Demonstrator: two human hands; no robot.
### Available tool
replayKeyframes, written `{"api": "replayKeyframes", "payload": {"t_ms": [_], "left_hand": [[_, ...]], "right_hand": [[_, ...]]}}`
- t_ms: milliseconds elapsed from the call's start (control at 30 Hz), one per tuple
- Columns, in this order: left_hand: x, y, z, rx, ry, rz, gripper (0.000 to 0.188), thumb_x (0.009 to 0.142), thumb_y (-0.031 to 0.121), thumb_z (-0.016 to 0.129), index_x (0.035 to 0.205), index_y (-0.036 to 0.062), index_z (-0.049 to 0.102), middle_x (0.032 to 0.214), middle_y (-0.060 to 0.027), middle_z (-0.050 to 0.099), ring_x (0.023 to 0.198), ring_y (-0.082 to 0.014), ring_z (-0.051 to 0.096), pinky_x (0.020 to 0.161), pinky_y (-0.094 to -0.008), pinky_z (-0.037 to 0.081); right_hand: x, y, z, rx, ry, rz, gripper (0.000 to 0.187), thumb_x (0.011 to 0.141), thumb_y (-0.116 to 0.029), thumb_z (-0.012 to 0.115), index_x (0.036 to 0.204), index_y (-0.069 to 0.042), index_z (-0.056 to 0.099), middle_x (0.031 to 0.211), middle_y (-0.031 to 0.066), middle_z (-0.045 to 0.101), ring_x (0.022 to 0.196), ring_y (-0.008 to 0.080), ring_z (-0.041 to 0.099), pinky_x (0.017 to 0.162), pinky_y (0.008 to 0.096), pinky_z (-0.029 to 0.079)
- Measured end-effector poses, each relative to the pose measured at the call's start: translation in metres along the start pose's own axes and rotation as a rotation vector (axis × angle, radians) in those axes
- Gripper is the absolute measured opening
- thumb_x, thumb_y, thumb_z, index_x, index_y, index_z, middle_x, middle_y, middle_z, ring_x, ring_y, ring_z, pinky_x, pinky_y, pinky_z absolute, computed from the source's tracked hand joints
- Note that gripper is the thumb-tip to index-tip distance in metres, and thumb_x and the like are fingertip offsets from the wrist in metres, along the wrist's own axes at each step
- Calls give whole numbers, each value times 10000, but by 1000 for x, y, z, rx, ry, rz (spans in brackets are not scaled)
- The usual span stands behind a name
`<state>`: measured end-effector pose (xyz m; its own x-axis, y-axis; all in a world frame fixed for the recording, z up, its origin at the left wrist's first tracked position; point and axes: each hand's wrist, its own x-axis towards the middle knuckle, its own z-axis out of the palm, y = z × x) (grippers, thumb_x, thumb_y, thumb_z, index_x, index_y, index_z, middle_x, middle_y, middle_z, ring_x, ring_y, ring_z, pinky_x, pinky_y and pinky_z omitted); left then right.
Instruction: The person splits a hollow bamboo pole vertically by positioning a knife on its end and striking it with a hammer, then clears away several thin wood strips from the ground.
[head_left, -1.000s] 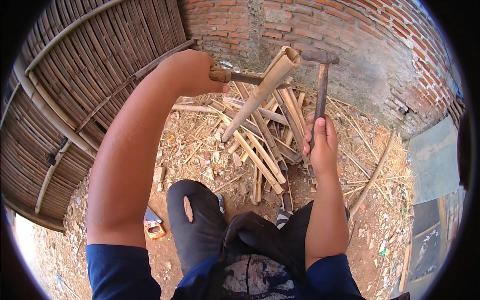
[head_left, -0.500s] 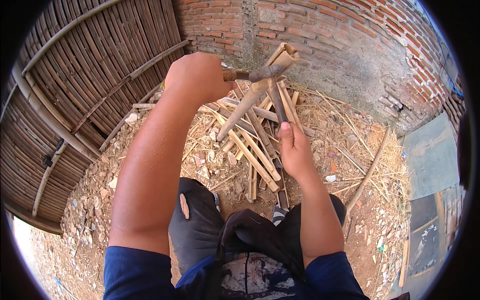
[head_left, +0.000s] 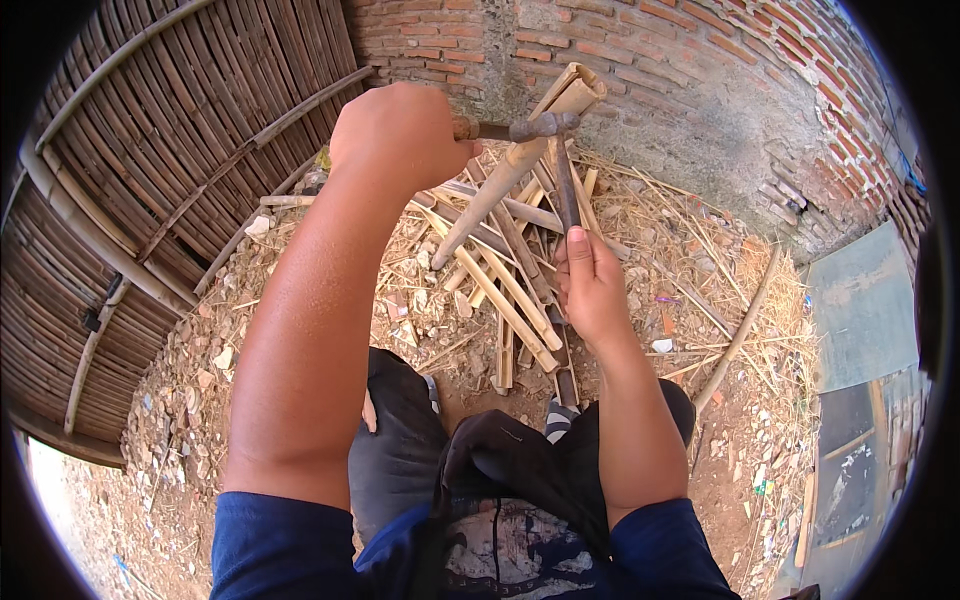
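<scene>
Brick wall behind; bamboo pole between left hand, clenched round blade handle, and right hand, grasping hammer; hammer's contact unclear.

Bright daylight, scene well exposed. Slatted wall at left reads darker; straw at right pale. White glare at lower left rim, detail burnt out (faint purple fringe there). Mild sheen on my left forearm. Black trousers swallow detail. Fisheye bends brick wall; corners black. Hammer legible.
</scene>
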<state>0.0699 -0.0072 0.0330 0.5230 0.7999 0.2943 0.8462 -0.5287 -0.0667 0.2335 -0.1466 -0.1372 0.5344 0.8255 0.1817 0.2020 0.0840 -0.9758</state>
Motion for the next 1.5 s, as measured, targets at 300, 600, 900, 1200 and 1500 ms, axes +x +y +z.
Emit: {"api": "replayKeyframes", "payload": {"t_ms": [300,600,900,1200,1500], "left_hand": [[-8,-8,3,6,35,13,579,829,642,731,919,70,742,861,-115,740,890,-314,732,786,-456,581],[-14,-9,3,19,21,8,568,841,636,723,948,79,752,880,-117,746,906,-313,738,797,-456,584],[-18,8,1,2,-9,32,555,843,617,731,1001,86,760,923,-122,751,927,-314,739,811,-457,590],[-20,14,1,1,-35,56,516,859,592,725,983,94,774,935,-110,755,917,-311,741,789,-447,599],[-17,19,4,-1,-10,114,501,865,572,722,1010,95,767,940,-109,756,929,-302,741,808,-449,594]], "right_hand": [[-17,-46,-3,405,206,-270,470,1115,-493,359,990,-73,528,664,-21,465,467,48,405,407,200,325],[-15,-31,1,146,87,-190,458,1122,-466,363,968,-65,521,646,-22,443,528,50,426,472,230,346],[-1,9,18,-204,85,-312,411,1110,-412,443,1020,-26,552,673,-4,477,634,107,503,576,309,422],[-25,-42,-1,297,130,-318,395,1118,-427,413,1014,-67,535,640,-54,428,510,18,353,463,200,282],[-7,5,8,-165,49,-177,454,1100,-421,467,949,-11,592,668,64,550,631,156,567,586,368,433]]}}
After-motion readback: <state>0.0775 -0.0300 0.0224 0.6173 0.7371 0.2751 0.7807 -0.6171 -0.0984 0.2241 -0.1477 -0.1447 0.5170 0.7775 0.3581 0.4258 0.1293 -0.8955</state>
